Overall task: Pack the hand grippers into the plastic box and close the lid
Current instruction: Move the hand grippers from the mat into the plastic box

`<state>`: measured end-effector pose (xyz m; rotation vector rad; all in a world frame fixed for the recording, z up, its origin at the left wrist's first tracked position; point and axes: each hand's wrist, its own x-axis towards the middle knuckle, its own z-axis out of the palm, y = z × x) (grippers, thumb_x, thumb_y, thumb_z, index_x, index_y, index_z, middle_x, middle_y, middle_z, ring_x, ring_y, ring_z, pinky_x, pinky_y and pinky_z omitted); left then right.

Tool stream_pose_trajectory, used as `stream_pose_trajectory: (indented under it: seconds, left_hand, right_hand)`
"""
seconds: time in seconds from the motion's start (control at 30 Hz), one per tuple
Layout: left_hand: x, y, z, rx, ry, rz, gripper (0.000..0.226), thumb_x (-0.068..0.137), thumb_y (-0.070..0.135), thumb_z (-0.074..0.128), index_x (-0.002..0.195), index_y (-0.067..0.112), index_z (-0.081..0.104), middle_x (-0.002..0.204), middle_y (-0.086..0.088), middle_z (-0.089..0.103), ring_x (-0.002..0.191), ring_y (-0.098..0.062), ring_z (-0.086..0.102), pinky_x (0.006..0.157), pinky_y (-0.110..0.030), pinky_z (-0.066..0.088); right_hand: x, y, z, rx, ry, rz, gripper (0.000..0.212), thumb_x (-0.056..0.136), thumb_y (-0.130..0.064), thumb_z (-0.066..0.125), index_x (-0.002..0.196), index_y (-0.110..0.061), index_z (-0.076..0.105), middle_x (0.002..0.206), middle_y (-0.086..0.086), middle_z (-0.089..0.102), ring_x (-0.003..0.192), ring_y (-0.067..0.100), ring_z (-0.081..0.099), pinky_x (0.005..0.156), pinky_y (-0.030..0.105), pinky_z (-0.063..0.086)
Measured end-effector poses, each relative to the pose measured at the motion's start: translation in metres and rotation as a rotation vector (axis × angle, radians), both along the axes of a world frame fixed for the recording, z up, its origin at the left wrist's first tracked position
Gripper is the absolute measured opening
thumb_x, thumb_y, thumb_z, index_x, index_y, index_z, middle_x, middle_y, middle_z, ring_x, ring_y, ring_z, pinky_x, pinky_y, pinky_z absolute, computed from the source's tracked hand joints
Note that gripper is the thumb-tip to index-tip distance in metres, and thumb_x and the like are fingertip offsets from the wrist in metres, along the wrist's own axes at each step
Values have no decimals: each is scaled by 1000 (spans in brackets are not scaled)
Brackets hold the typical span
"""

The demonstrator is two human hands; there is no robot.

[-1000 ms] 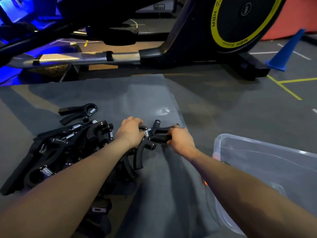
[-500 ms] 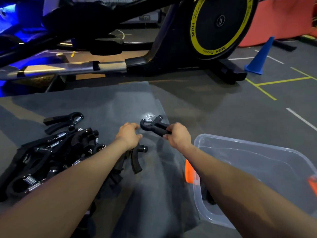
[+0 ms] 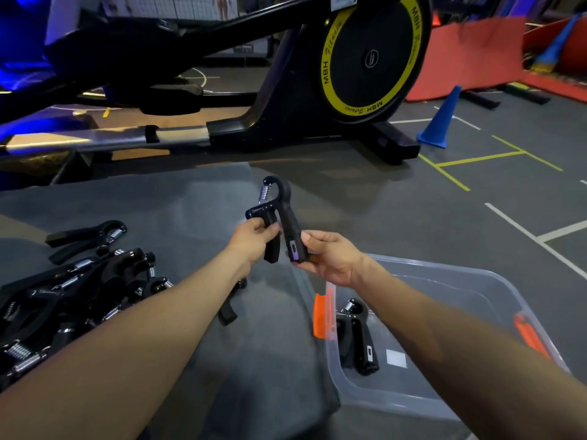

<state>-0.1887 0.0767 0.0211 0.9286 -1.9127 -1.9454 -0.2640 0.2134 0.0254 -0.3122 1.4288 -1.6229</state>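
Note:
I hold one black hand gripper upright in the air, spring end up. My left hand grips its left handle and my right hand pinches the lower end of its right handle. Below my right forearm stands the clear plastic box with orange latches; one hand gripper lies inside it. A pile of several black hand grippers lies on the grey mat at the left. I see no lid.
An elliptical trainer with a yellow-ringed flywheel stands close behind the grey mat. A blue cone sits on the floor at the right, and red mats lean beyond it.
Both hands have lifted one hand gripper off the mat and turned it upright above the mat, next to the box. My view has tilted up and shifted right.

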Motion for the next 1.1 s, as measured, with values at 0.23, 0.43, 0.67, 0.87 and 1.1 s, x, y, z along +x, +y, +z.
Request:
stream_pose_trajectory:
  seconds: [0.23, 0.43, 0.67, 0.87, 1.1]
  left_hand:
    - [-33, 63, -1, -171, -25, 26, 17, 84, 12, 67, 72, 14, 56, 83, -7, 61, 83, -21, 57, 81, -32, 47]
    - [-47, 116, -13, -205, -72, -118, 28, 85, 7, 65, 112, -1, 61, 110, -12, 64, 102, -24, 61, 98, -33, 48]
    - [-31, 124, -48, -538, -353, -305, 51, 87, 9, 63, 135, 7, 47, 139, -12, 47, 127, -26, 49, 109, -28, 33]
    - [-40, 124, -74, -623, -426, -299, 68, 86, 13, 64, 145, 14, 32, 143, -11, 34, 132, -28, 38, 113, -31, 29]
    - [-40, 121, -88, -603, -319, -265, 67, 87, 6, 60, 146, 15, 31, 137, -7, 34, 123, -23, 44, 108, -22, 29]
  right_hand:
    - [-17, 57, 16, 237, 419, -92, 33, 85, 4, 61, 118, 2, 59, 87, 14, 59, 65, 21, 59, 63, 29, 56]
    - [-27, 111, 2, 385, 457, -225, 21, 81, 7, 65, 95, -7, 62, 69, 5, 54, 65, 27, 59, 75, 44, 57]
    - [-32, 162, -48, 518, 233, -234, 10, 85, 10, 58, 90, 2, 61, 66, 6, 48, 54, 18, 56, 44, 25, 57]
    - [-39, 162, -100, 635, 179, -179, 27, 83, 10, 61, 66, -9, 52, 63, 7, 51, 54, 20, 54, 56, 37, 56]
    - [-42, 144, -146, 703, 115, -161, 26, 81, 8, 65, 68, -11, 53, 66, 5, 53, 56, 19, 54, 57, 37, 55]
